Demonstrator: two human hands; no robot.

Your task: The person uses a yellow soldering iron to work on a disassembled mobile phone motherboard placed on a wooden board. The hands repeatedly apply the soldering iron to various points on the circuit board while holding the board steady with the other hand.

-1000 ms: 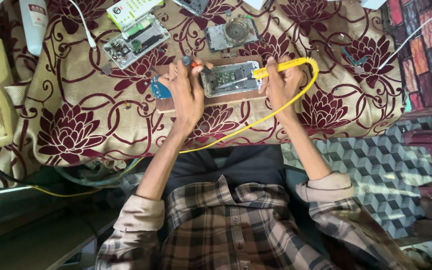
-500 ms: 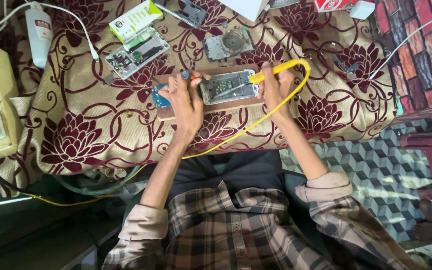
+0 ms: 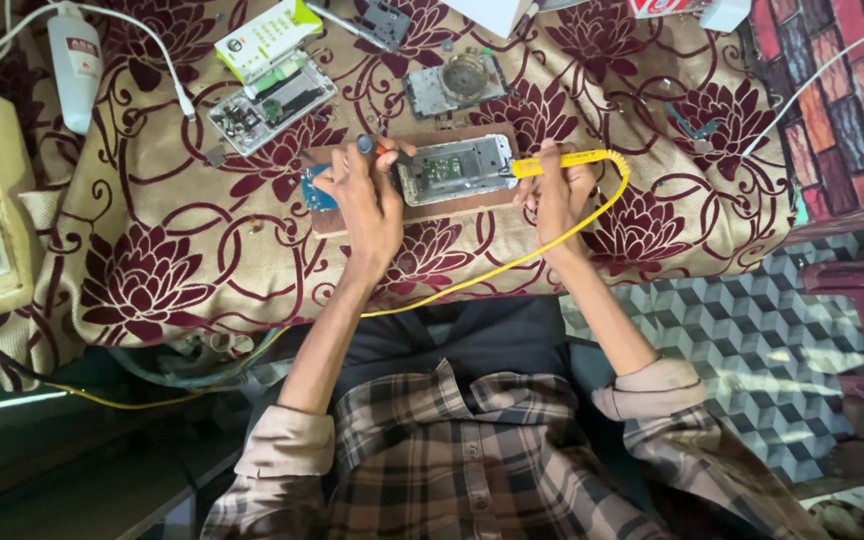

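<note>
Opened phone lies on a wooden board at upper centre of the frame — your right hand grips a yellow soldering iron at its edge, your left hand pinches a small red-handled tool beside it.

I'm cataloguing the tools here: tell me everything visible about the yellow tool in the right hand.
The yellow tool looks like a slim plastic-handled soldering iron, lying roughly level. The right hand grips its handle; its tip points left at the opened phone. A yellow cord loops from its rear across the floral cloth.
</note>
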